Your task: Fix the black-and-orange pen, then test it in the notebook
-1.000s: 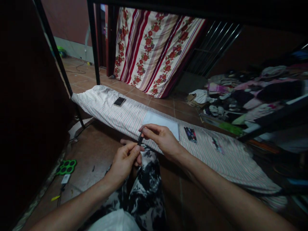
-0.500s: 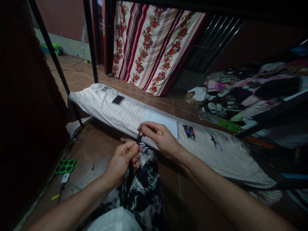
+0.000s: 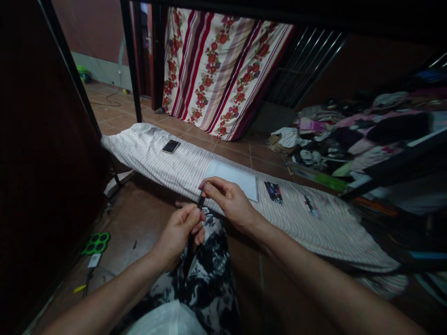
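Observation:
A thin dark pen [image 3: 201, 201] is held between both my hands above my knee. My right hand [image 3: 230, 201] pinches its upper end between thumb and fingers. My left hand [image 3: 178, 232] is closed round its lower end. Just beyond them a white spiral notebook [image 3: 233, 177] lies on a striped cloth-covered board [image 3: 167, 165]. A black phone [image 3: 171, 146] rests farther left on the same cloth. My patterned black-and-white trouser leg [image 3: 206, 270] is under the hands.
Two small dark printed cards [image 3: 274, 191] lie on the cloth right of the notebook. A green tray [image 3: 95, 243] sits on the tiled floor at left. A floral mattress [image 3: 220, 65] leans behind. Piled clothes [image 3: 349, 135] fill the right. Black metal posts [image 3: 131, 60] stand at left.
The view has shifted slightly; both hands keep the pen in nearly the same place and grip.

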{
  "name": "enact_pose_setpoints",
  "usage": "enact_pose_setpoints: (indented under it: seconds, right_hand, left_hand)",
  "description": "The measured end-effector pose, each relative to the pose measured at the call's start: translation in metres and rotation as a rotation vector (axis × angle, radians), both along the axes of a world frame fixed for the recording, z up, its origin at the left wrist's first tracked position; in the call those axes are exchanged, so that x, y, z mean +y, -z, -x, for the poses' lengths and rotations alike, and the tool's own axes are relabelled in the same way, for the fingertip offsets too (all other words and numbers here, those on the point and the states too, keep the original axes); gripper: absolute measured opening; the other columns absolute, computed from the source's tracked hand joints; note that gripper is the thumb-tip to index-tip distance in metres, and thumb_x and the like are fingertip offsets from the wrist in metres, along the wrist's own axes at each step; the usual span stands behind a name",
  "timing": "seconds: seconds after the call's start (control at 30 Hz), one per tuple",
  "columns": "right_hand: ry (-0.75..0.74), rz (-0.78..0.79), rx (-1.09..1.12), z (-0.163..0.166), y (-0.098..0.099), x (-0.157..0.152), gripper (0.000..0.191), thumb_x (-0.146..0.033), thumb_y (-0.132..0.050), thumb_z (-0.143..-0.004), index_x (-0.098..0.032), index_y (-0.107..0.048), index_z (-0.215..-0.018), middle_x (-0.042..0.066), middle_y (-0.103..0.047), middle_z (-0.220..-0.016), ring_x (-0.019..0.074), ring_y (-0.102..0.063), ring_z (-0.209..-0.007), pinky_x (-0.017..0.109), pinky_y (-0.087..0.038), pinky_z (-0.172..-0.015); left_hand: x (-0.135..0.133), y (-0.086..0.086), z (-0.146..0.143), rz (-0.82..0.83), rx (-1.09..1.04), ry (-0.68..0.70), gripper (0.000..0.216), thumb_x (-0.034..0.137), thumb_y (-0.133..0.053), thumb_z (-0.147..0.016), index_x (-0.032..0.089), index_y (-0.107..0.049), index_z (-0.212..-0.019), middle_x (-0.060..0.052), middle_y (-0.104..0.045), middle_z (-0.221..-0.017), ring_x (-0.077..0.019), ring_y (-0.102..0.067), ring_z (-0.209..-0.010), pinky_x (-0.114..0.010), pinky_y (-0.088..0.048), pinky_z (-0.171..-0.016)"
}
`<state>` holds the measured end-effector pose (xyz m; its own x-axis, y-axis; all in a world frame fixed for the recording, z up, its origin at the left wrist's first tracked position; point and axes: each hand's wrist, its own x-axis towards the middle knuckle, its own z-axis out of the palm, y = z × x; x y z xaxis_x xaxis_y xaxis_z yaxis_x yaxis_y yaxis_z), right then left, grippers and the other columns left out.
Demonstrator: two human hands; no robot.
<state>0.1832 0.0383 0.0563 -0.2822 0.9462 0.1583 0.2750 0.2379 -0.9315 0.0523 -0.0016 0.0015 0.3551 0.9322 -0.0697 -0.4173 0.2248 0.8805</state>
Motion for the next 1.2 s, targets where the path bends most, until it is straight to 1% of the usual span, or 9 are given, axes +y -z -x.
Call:
enact_pose_setpoints:
  seconds: [0.23, 0.37, 0.43, 0.57, 0.73, 0.87, 1.0, 1.1, 1.2]
  right_hand:
    - [0.011, 0.025, 0.086, -0.002, 0.007, 0.001, 0.032, -0.041, -0.053, -0.082, -0.018, -0.062, -0.103, 0.003, -0.063, -0.085, 0.0145, -0.057, -0.082, 0.028, -0.045, -0.078]
    - [0.105, -0.024, 0.052, -0.001, 0.009, 0.004, 0.030, -0.043, -0.056, -0.079, -0.016, -0.065, -0.087, 0.002, -0.063, -0.076, 0.0139, -0.056, -0.073, 0.026, -0.045, -0.069]
    - [0.136, -0.050, -0.012, -0.001, 0.009, 0.004, 0.028, -0.043, -0.057, -0.078, -0.016, -0.065, -0.079, 0.002, -0.061, -0.071, 0.0131, -0.054, -0.068, 0.025, -0.043, -0.065]
    - [0.135, -0.049, -0.100, 0.000, 0.012, 0.003, 0.033, -0.045, -0.052, -0.082, -0.016, -0.066, -0.078, 0.001, -0.059, -0.067, 0.0124, -0.051, -0.061, 0.025, -0.039, -0.059]
    - [0.203, -0.067, -0.192, 0.003, 0.023, 0.009, 0.040, -0.052, -0.049, -0.081, -0.017, -0.061, -0.066, 0.001, -0.055, -0.061, 0.0143, -0.050, -0.060, 0.026, -0.036, -0.057]
    - [0.310, -0.160, -0.334, 0.007, 0.028, 0.013, 0.042, -0.053, -0.047, -0.080, -0.018, -0.049, -0.056, -0.003, -0.043, -0.050, 0.0110, -0.042, -0.050, 0.024, -0.028, -0.050]
    - [0.350, -0.150, -0.354, 0.010, 0.031, 0.012, 0.041, -0.050, -0.042, -0.082, -0.018, -0.045, -0.056, -0.004, -0.040, -0.048, 0.0099, -0.041, -0.047, 0.023, -0.025, -0.048]
    - [0.368, -0.141, -0.341, 0.010, 0.034, 0.011, 0.040, -0.048, -0.040, -0.084, -0.019, -0.044, -0.057, -0.003, -0.041, -0.051, 0.0105, -0.042, -0.049, 0.023, -0.026, -0.050]
    - [0.394, -0.135, -0.372, 0.011, 0.036, 0.012, 0.038, -0.046, -0.039, -0.084, -0.019, -0.042, -0.056, -0.003, -0.039, -0.052, 0.0109, -0.040, -0.050, 0.023, -0.025, -0.050]
  left_hand:
    - [0.006, 0.009, 0.002, -0.264, 0.326, -0.321, 0.020, 0.033, -0.052, -0.082, 0.018, -0.060, -0.091, 0.003, -0.054, -0.059, -0.0132, -0.050, -0.056, -0.022, -0.036, -0.056]
    - [0.005, 0.010, 0.001, -0.357, 0.470, -0.444, 0.014, 0.026, -0.051, -0.082, 0.021, -0.060, -0.093, 0.001, -0.059, -0.067, -0.0159, -0.055, -0.064, -0.024, -0.037, -0.065]
    - [0.006, 0.011, 0.001, -0.396, 0.525, -0.467, 0.012, 0.024, -0.051, -0.082, 0.022, -0.060, -0.089, 0.000, -0.059, -0.068, -0.0167, -0.055, -0.066, -0.024, -0.036, -0.067]
    - [0.011, 0.016, 0.001, -0.430, 0.556, -0.506, 0.012, 0.022, -0.054, -0.080, 0.023, -0.061, -0.089, -0.001, -0.060, -0.072, -0.0190, -0.056, -0.071, -0.026, -0.037, -0.072]
    - [0.020, 0.028, -0.004, -0.505, 0.645, -0.521, 0.021, 0.024, -0.051, -0.083, 0.024, -0.061, -0.101, -0.007, -0.065, -0.095, -0.0224, -0.059, -0.091, -0.030, -0.040, -0.083]
    - [0.028, 0.043, -0.012, -0.602, 0.812, -0.557, 0.025, 0.025, -0.043, -0.086, 0.021, -0.057, -0.107, -0.011, -0.065, -0.101, -0.0231, -0.060, -0.095, -0.035, -0.045, -0.084]
    - [0.033, 0.054, -0.019, -0.688, 0.868, -0.653, 0.029, 0.023, -0.036, -0.089, 0.016, -0.057, -0.107, -0.011, -0.068, -0.097, -0.0216, -0.064, -0.089, -0.033, -0.049, -0.076]
    - [0.033, 0.054, -0.022, -0.629, 0.836, -0.617, 0.031, 0.024, -0.033, -0.089, 0.015, -0.059, -0.103, -0.011, -0.068, -0.096, -0.0206, -0.064, -0.088, -0.032, -0.048, -0.076]
    - [0.032, 0.051, -0.023, -0.479, 0.746, -0.549, 0.031, 0.028, -0.034, -0.089, 0.015, -0.060, -0.100, -0.010, -0.068, -0.096, -0.0207, -0.063, -0.089, -0.032, -0.045, -0.078]
